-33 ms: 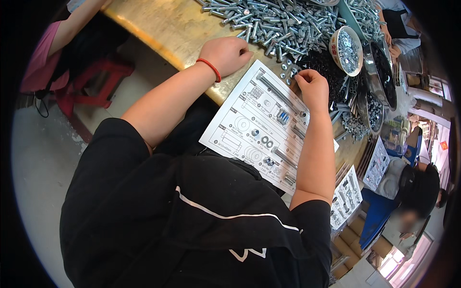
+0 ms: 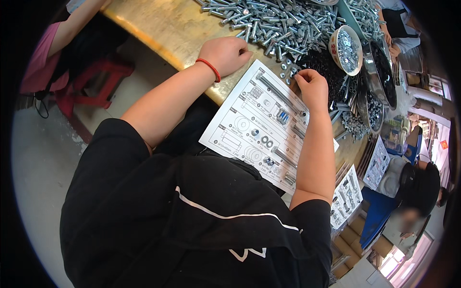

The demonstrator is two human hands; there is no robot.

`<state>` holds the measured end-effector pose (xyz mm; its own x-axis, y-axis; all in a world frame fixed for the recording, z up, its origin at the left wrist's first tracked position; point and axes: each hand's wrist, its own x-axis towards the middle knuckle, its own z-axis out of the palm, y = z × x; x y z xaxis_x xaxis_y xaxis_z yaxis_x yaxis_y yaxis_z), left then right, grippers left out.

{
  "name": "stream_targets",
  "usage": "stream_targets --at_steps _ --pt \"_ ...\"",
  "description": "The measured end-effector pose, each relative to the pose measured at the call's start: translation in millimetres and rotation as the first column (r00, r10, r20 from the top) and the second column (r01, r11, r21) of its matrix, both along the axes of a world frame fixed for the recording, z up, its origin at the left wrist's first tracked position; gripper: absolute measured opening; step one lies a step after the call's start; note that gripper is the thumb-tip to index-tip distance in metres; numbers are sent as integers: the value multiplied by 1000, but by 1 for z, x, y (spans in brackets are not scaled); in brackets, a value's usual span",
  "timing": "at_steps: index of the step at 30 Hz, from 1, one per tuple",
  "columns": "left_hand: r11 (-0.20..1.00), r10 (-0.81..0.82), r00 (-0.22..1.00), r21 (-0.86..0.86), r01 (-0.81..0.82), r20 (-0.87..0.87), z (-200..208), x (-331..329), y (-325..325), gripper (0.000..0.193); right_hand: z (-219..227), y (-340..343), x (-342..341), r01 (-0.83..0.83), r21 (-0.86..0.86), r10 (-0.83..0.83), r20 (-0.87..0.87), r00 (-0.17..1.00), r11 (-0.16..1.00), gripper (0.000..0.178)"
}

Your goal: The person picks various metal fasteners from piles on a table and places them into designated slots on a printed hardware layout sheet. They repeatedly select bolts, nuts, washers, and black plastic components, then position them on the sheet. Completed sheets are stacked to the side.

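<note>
My left hand (image 2: 223,56), with a red cord bracelet (image 2: 210,69) at the wrist, rests as a loose fist on the table near its edge. Nothing shows in its curled fingers. Beyond the top edge of the printed parts sheet (image 2: 245,113), my right hand (image 2: 314,90) pinches with thumb and forefinger beside several loose metal washers (image 2: 283,66). Its fingertips hide what they hold, if anything. Bolts, nuts and washers are pictured on the sheet, and a few small metal pieces seem to lie on it, partly behind my right forearm.
A heap of silver bolts (image 2: 273,21) covers the far table. To the right are black small parts (image 2: 321,65), a bowl of washers (image 2: 346,50) and a metal tray (image 2: 380,77). A red stool (image 2: 98,84) stands left. Other people sit at the far left, far right and lower right.
</note>
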<state>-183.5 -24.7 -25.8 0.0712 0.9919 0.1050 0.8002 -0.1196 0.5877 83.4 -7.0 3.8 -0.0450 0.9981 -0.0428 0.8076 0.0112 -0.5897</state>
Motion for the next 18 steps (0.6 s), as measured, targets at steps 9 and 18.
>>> stream_targets --at_steps 9,18 --pt "1000 3 1000 26 -4 6 -2 -1 0 25 -3 2 -4 -35 -116 38 18 999 993 16" --pt "1000 15 1000 0 -15 -7 0 0 0 25 1 5 -7 -44 -111 64 180 981 993 17"
